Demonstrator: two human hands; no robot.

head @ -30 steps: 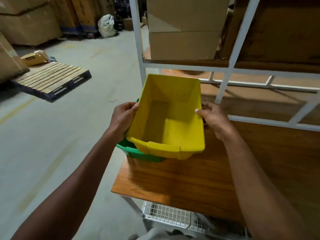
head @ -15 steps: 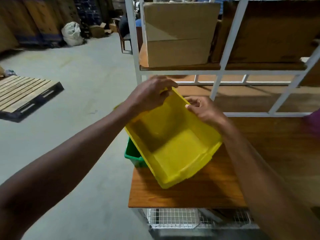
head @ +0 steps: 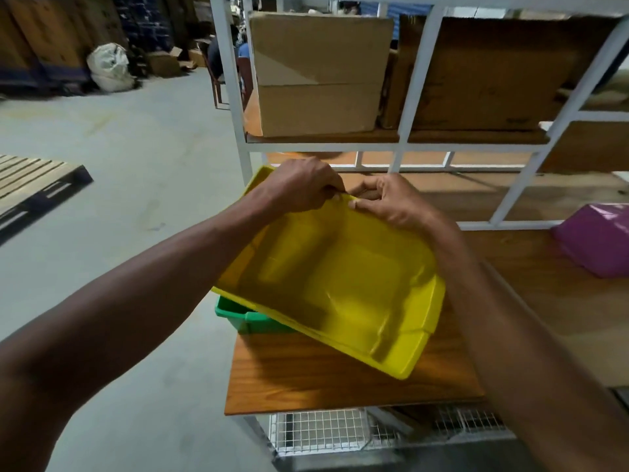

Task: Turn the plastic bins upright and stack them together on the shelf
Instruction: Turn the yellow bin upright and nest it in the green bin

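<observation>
The yellow bin sat open side up in the middle of the view, tipped, over the wooden shelf. Both hands held its far rim at 12 o'clock. The left hand had its fingers curled over the rim. The right hand pinched the rim just beside it. A green bin peeked out from under the yellow one at 9 o'clock. A purple bin lay on the shelf at 3 o'clock, well apart. A box stood on the shelf above.
</observation>
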